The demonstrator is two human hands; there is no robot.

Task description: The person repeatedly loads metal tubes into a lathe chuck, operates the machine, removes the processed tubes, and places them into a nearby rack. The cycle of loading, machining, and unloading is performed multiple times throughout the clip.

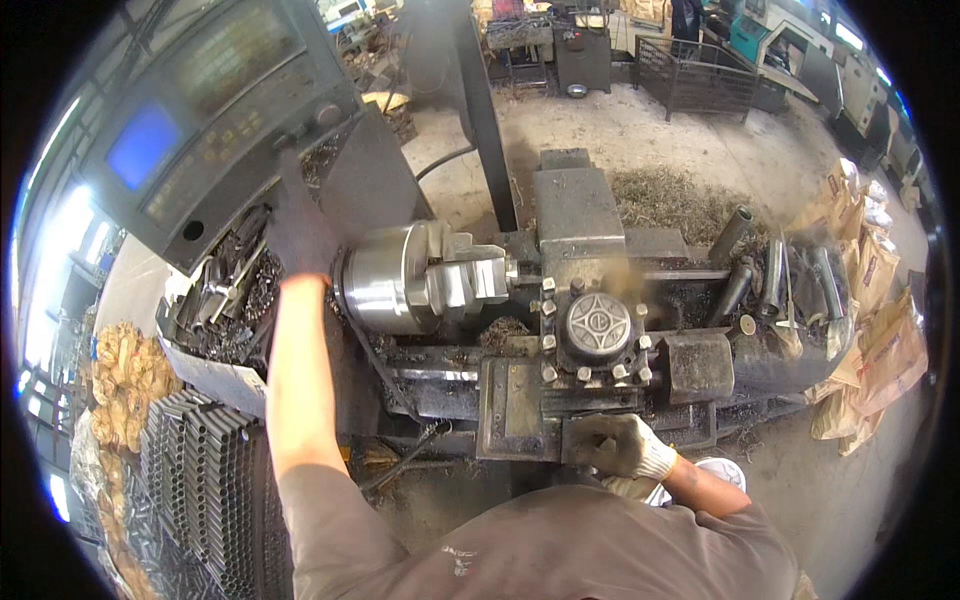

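My left hand (302,225), in a dark glove, is raised toward the lower edge of the machine's control panel (230,130). Motion smears its fingers, so their shape is lost. My right hand (618,445) wears a soiled work glove with a pale cuff. It is curled at the front of the lathe's carriage, low beside a flat metal plate (512,410); whatever lies inside its fingers is hidden. Between the hands sit the shiny lathe chuck (385,280) with its stepped jaws (465,280) and the square tool post (598,325) with a round cap and several bolts.
Loose metal parts fill a tray (215,375) on the left, above stacked tubes (205,480). A few tubes (772,275) stand at the bed's right end. Paper sacks (880,350) lean farther right. Metal shavings (670,200) lie behind the lathe, and a mesh bin (695,80) stands beyond.
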